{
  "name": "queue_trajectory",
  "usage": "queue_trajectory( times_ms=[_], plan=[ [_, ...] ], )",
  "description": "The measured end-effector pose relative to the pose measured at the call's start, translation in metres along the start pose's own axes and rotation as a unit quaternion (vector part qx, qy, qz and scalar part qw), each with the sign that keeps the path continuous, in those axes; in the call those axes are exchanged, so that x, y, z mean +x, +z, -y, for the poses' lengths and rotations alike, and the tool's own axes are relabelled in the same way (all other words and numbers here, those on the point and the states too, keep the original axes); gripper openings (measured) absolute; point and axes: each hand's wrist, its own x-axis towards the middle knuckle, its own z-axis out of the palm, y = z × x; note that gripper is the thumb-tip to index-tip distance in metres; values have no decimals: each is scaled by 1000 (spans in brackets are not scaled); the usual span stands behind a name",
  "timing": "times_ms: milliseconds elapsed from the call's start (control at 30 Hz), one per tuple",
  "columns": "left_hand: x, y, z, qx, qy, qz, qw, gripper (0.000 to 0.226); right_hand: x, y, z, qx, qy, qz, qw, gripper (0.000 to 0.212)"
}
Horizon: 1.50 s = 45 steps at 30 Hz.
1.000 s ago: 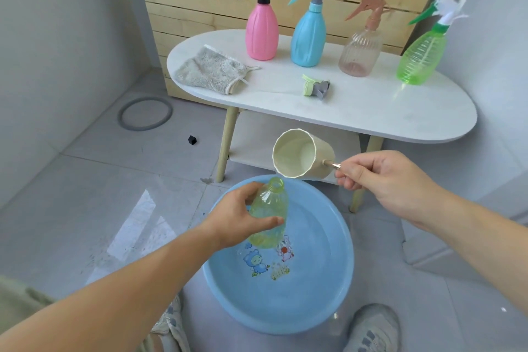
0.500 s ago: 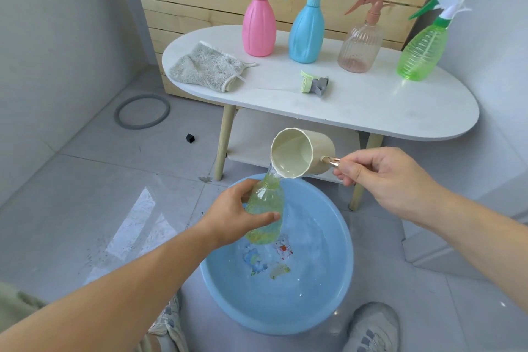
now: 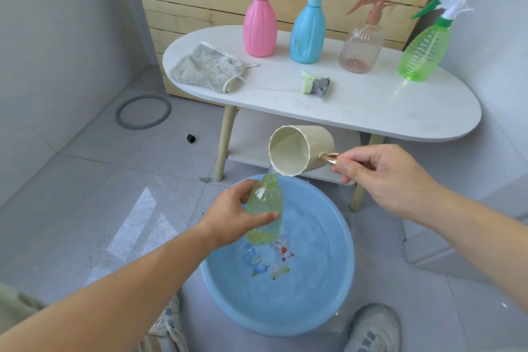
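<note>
My left hand grips a clear yellow-green bottle without its spray head, held upright over a blue basin on the floor. My right hand pinches the metal handle of a cream cup, tipped on its side with its rim just above the bottle's open neck. A thin stream of water runs from the cup's lip into the bottle. Water lies in the basin and in the bottle's bottom. The loose green-grey spray head lies on the white table.
On the table stand a pink spray bottle, a blue one, a clear brown one and a green one, plus a grey cloth. A grey ring lies on the floor. My shoes flank the basin.
The cup has tipped further and dropped to the bottle's neck, and water now pours in. The water in the basin has become rippled.
</note>
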Motion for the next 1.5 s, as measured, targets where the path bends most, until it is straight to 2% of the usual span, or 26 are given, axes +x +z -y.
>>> queue_trajectory(
  times_ms=[167,433,967,1500],
  plan=[
    [0,0,1,-3,2,-1,1000,51,1,1,5,-7,-1,0,1000,26],
    [0,0,2,-8,-6,0,1000,49,0,3,6,-11,-9,-1,1000,18],
    [0,0,2,4,-10,-8,1000,46,1,4,5,-46,-28,-4,999,17],
    [2,1,6,2,-20,-8,1000,51,5,6,7,-97,-70,7,993,24]
  ],
)
